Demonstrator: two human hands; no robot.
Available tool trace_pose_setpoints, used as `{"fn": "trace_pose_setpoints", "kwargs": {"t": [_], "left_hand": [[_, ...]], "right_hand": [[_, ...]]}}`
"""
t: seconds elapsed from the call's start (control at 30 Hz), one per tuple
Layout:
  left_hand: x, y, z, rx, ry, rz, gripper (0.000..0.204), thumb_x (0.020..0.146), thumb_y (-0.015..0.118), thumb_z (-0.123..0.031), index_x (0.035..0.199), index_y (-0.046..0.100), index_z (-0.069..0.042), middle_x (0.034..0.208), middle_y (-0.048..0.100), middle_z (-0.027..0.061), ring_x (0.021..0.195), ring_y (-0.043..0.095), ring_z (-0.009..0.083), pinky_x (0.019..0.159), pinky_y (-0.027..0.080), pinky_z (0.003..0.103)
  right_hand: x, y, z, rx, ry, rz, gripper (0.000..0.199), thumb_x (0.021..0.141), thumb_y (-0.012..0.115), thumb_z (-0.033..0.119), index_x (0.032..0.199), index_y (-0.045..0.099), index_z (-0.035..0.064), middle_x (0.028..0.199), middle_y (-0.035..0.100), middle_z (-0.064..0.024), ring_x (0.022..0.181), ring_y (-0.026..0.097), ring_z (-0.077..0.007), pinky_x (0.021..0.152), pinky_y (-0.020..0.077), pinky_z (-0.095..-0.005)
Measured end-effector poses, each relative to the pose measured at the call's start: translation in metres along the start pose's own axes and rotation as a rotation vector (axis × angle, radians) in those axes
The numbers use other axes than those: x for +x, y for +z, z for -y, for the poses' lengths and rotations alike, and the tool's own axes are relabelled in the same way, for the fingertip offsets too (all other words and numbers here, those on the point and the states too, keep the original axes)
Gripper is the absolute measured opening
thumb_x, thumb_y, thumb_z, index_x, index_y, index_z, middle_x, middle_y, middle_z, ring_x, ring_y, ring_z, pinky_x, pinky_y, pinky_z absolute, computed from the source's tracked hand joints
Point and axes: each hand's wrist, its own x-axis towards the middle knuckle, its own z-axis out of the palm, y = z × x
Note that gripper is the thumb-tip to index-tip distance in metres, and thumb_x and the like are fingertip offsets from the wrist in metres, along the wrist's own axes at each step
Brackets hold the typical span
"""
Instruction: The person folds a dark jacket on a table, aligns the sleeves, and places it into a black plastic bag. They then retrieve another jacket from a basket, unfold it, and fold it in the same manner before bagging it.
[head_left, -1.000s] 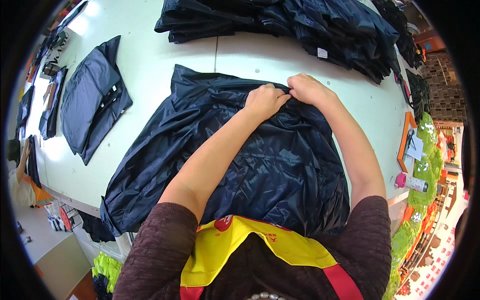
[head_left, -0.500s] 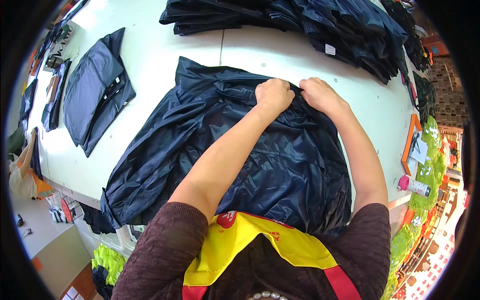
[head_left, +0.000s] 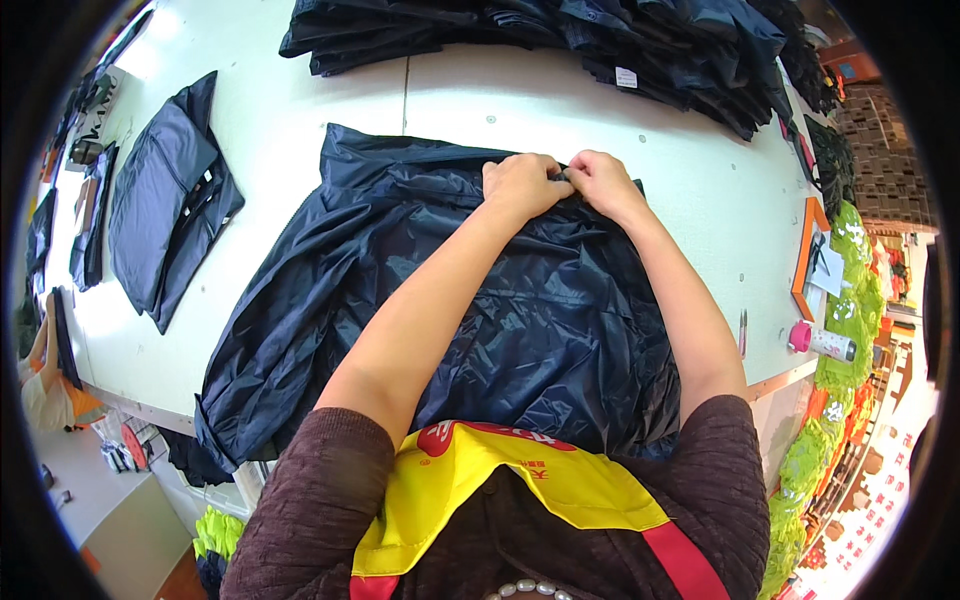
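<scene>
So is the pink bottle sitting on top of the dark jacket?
No, the pink bottle lies on the table's right edge, apart from the dark jacket.

The person wore a dark brown knit top with sleeves pushed up above the elbows, well back from the fingers (head_left: 540, 172); both forearms were bare. Over it lay a yellow vest with red trim and a red emblem. A pearl bead strand showed at the neck.
</scene>
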Motion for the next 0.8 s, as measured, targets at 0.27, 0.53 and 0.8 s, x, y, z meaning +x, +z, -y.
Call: {"fn": "trace_pose_setpoints", "kwargs": {"t": [0.27,0.53,0.8], "left_hand": [[-0.022,-0.006,-0.003,-0.313,-0.045,-0.216,0.028,0.071,0.071,-0.026,0.088,0.068,-0.003,0.074,0.065,0.0146,0.069,0.063,0.0258,0.066,0.049,0.033],[-0.009,0.023,0.018,-0.009,0.612,-0.069,0.023,0.084,0.057,-0.025,0.092,0.067,-0.007,0.098,0.062,0.0119,0.094,0.058,0.0301,0.080,0.048,0.039],[0.010,0.027,0.021,0.000,0.433,0.166,0.025,0.084,0.057,-0.029,0.098,0.066,-0.010,0.098,0.062,0.0106,0.094,0.059,0.0302,0.082,0.048,0.039]], "right_hand": [[-0.019,-0.025,-0.003,0.570,0.053,0.157,0.014,0.086,0.060,0.015,0.086,0.060,0.0010,0.072,0.059,-0.0003,0.063,0.052,-0.0079,0.058,0.0438,-0.0231],[-0.011,-0.010,0.000,0.234,-0.001,0.020,0.021,0.083,0.057,0.019,0.081,0.062,-0.0004,0.074,0.064,-0.0112,0.068,0.059,-0.0182,0.065,0.0470,-0.0315],[-0.027,-0.028,-0.015,0.357,0.012,0.053,0.024,0.082,0.062,0.018,0.098,0.064,-0.0002,0.086,0.064,-0.0051,0.080,0.057,-0.0141,0.074,0.0461,-0.0265]]}}
